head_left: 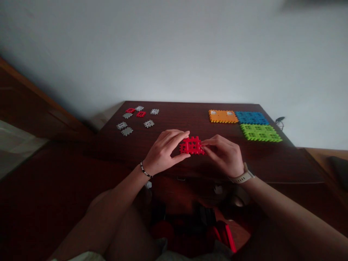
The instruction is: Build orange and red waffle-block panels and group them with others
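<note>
Fingertips of the left hand (163, 148) and right hand (227, 154) hide parts of the red lattice block (193, 145), perhaps more than one piece. Details of the white inserts (213, 113) are too small to read. The right edge cuts off a dark object (340, 169).

One head-worn view, forward and down across the nearby table (182, 117) toward the wall (174, 54).

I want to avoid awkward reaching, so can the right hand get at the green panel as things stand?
Probably yes: nothing visible blocks the way across the table to the green panel, though the right hand is pinching the red plastic.
</note>
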The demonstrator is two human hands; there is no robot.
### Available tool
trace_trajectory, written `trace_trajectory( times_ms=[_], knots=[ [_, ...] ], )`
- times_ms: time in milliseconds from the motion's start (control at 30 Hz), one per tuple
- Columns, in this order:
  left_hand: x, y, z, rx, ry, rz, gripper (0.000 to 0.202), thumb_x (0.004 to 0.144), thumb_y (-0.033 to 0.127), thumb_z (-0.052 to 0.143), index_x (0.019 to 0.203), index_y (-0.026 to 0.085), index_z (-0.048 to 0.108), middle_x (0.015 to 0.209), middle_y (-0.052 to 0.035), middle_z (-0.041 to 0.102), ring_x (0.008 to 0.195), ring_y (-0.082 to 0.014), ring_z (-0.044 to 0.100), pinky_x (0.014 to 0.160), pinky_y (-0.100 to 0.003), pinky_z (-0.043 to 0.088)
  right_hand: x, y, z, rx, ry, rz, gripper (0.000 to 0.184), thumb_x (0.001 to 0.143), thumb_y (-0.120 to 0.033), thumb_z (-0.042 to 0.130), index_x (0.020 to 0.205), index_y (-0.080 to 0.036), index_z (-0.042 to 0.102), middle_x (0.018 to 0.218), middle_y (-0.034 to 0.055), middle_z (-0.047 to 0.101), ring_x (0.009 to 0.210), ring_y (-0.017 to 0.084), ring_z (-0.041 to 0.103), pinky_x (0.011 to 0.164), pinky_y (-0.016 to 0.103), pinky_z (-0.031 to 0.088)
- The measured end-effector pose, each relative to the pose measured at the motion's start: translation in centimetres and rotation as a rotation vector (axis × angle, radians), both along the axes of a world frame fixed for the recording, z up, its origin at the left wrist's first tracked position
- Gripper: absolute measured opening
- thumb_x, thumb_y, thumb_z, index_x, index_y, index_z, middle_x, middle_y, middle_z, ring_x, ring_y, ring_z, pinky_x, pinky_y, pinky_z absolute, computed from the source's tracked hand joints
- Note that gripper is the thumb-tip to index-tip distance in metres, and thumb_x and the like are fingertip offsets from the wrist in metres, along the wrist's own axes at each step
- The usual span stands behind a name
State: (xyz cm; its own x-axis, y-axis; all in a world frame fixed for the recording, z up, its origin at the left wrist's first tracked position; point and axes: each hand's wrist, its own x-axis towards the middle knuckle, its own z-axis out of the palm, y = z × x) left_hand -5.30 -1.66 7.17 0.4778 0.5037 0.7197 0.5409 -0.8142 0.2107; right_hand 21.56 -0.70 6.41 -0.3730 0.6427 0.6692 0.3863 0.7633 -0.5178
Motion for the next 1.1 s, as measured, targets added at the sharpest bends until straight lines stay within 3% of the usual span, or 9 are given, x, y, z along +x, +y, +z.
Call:
trace_trajectory(
  times_ms=[767,867,1000,1100],
  knots=[
    [-0.7,-2.2,1.6,0.021,-0.085,-0.003,0.071,0.099,0.040,0.080,0.161,0.028,0.047,0.140,-0.0127,0.071,0.133,-0.0305,0.066,0.115,-0.053,0.056,-1.3,-1.6,2.5,0.151,0.040,0.009,0.007,0.103,-0.021,0.072,0.108,-0.026,0.074,0.094,0.0039,0.079,0.079,0.018,0.074,0.073,0.032,0.062],
    [-0.9,-2.4,1.8,0.054,-0.142,0.032,0.054,0.100,0.032,0.077,0.150,0.024,0.056,0.133,-0.0122,0.072,0.126,-0.0285,0.068,0.111,-0.049,0.057,-1.3,-1.7,2.7,0.181,0.052,-0.001,0.008,0.102,-0.019,0.075,0.108,-0.025,0.074,0.092,0.0032,0.079,0.075,0.016,0.072,0.068,0.030,0.059],
    [-1.1,-2.5,1.9,0.068,-0.189,0.051,0.021,0.101,0.016,0.073,0.120,0.022,0.067,0.110,-0.0059,0.074,0.106,-0.0212,0.070,0.098,-0.039,0.059,-1.4,-1.8,2.6,0.178,0.069,0.000,0.009,0.101,-0.018,0.075,0.107,-0.025,0.075,0.091,0.0030,0.078,0.075,0.016,0.071,0.067,0.029,0.058],
    [-0.9,-2.6,1.8,0.044,-0.167,0.041,0.016,0.101,0.012,0.072,0.113,0.022,0.067,0.103,-0.0037,0.075,0.099,-0.0187,0.070,0.093,-0.036,0.058,-1.5,-1.8,2.7,0.161,0.084,0.029,0.009,0.101,-0.018,0.074,0.108,-0.025,0.075,0.092,0.0034,0.079,0.077,0.017,0.073,0.069,0.031,0.059]
  ],
)
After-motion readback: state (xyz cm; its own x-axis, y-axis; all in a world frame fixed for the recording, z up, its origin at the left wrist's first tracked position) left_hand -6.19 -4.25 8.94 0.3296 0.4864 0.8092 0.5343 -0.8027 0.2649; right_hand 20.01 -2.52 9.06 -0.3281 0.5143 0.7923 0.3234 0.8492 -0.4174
